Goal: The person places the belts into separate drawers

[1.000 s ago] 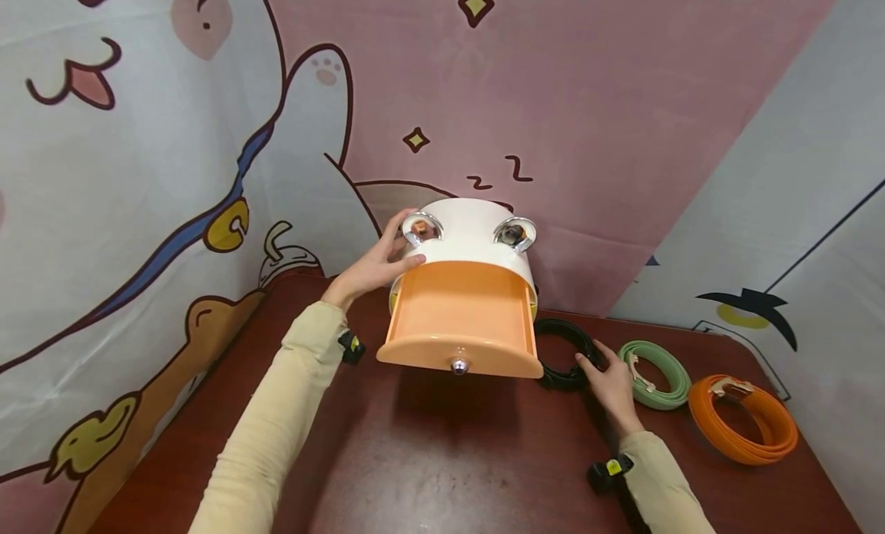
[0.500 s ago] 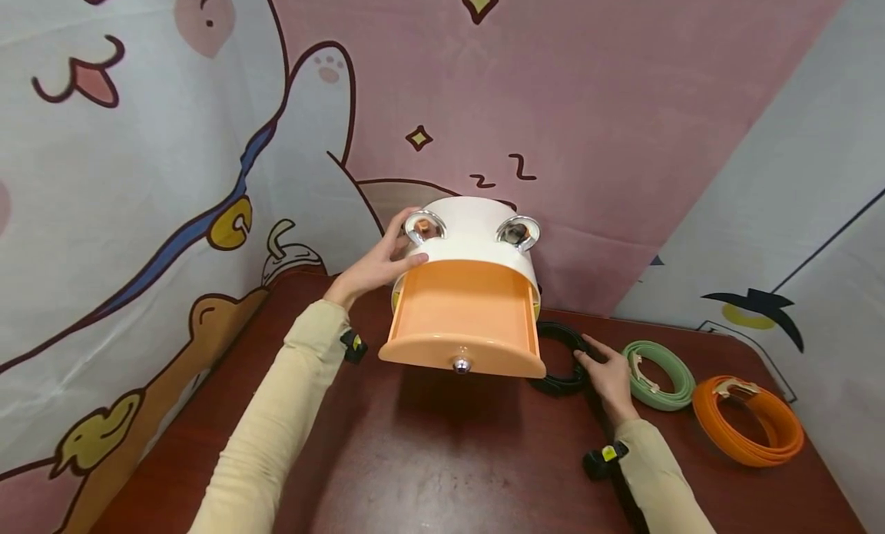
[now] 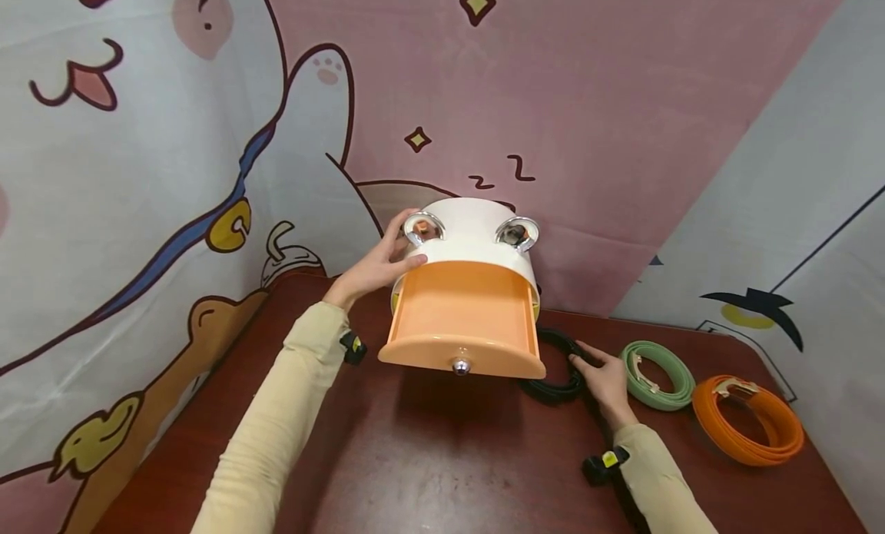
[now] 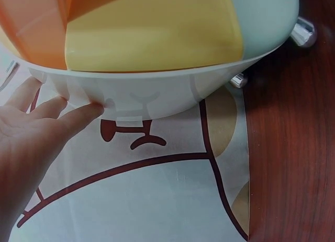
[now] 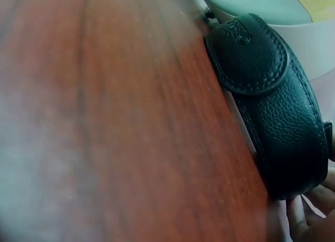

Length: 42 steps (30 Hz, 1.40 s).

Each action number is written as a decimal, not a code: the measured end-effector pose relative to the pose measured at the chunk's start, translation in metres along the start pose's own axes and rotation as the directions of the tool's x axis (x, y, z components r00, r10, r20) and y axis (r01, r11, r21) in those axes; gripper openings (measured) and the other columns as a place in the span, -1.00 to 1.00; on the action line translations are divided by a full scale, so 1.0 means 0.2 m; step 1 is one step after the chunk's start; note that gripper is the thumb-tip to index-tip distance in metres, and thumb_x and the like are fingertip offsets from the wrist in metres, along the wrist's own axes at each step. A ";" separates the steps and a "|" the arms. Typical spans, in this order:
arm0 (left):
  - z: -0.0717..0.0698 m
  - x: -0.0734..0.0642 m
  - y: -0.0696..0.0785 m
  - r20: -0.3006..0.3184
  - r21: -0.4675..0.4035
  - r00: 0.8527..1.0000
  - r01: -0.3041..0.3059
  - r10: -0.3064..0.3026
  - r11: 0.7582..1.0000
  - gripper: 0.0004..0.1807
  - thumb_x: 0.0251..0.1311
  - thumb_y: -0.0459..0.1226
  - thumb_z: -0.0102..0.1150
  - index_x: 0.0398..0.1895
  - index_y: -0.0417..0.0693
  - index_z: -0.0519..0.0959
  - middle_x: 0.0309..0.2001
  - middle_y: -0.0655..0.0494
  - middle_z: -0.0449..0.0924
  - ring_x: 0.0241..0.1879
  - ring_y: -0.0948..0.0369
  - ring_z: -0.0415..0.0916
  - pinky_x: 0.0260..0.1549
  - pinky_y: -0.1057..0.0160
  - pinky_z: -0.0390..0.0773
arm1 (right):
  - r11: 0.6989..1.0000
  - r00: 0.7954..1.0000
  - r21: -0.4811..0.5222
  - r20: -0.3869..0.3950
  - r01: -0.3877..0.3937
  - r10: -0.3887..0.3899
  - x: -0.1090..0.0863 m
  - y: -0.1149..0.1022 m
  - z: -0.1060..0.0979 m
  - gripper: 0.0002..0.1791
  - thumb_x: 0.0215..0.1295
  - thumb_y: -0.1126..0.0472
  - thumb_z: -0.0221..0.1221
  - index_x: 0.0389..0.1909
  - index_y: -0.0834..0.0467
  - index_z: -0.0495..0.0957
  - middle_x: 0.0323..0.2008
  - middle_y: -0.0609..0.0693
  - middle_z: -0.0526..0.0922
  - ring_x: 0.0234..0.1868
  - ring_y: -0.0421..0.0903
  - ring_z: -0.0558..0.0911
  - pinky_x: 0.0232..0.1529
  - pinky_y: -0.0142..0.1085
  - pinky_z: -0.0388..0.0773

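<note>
A white drawer unit [image 3: 470, 230] with two chrome-ringed, eye-like parts on top stands at the back of the table. Its top orange drawer [image 3: 422, 353] is pulled out toward me, with a silver knob on the front. Yellow [image 4: 152, 33] and pale green [image 4: 267, 22] drawers show in the left wrist view. My left hand [image 3: 376, 269] rests on the unit's upper left side, thumb at the front edge, fingers fairly straight along the wall. At the unit's right, my right hand [image 3: 604, 380] pinches the outer side of a coiled black leather belt [image 5: 282, 127], partly hidden behind the drawer.
Right of my right hand lie a coiled green belt [image 3: 681, 382] and, nearer me, a coiled orange belt [image 3: 715, 434]. A dark strip runs beneath my right wrist. The reddish-brown wooden table [image 3: 442, 472] meets cartoon-printed cloth [image 3: 567, 96] at its back and sides.
My right hand has drawn the black belt a little leftward and toward me, further under the pulled-out drawer's edge in view. My left hand has stayed on the drawer unit.
</note>
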<state>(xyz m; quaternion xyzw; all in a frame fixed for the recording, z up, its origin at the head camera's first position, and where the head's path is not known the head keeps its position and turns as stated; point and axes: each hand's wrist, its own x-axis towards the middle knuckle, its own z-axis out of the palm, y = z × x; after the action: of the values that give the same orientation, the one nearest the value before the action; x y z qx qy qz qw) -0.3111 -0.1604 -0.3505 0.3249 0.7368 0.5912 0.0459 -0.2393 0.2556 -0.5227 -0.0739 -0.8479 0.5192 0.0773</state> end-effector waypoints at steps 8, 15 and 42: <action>0.01 0.00 -0.01 -0.002 -0.002 1.000 0.012 -0.012 1.000 -0.14 0.37 -0.42 0.05 0.51 0.16 -0.23 0.35 -0.17 0.23 0.29 0.02 0.25 0.10 0.05 0.42 | 1.000 1.000 0.003 -0.003 0.012 -0.012 -0.02 0.03 -0.01 -0.55 0.32 0.14 0.24 0.19 0.20 0.53 0.17 0.23 0.51 0.19 0.12 0.46 -0.08 -0.47 0.42; 0.01 -0.01 -0.01 -0.003 0.006 1.000 0.019 -0.019 1.000 -0.13 0.37 -0.41 0.05 0.52 0.10 -0.27 0.37 -0.18 0.20 0.31 0.02 0.22 0.13 -0.01 0.39 | 0.999 1.000 0.044 -0.015 -0.004 0.005 -0.05 0.02 -0.04 -0.54 0.32 0.13 0.24 0.19 0.20 0.53 0.17 0.22 0.51 0.18 0.08 0.46 -0.15 -0.59 0.38; 0.02 -0.02 0.07 -0.006 0.014 0.998 0.069 -0.069 0.997 -0.14 0.37 -0.40 0.05 0.52 0.09 -0.26 0.39 -0.24 0.14 0.32 -0.10 0.19 0.13 -0.10 0.37 | 0.999 0.998 0.000 -0.030 0.053 -0.053 -0.13 -0.13 -0.19 -0.48 0.31 0.00 0.25 0.22 0.14 0.52 -0.05 0.13 0.64 -0.28 -0.39 0.57 -0.32 -0.38 0.58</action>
<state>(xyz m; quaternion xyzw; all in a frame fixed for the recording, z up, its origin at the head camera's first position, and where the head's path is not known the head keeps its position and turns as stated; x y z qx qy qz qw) -0.2998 -0.1574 -0.3400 0.2978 0.7520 0.5848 0.0618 -0.2078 0.2720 -0.4829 -0.0590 -0.8481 0.5161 0.1038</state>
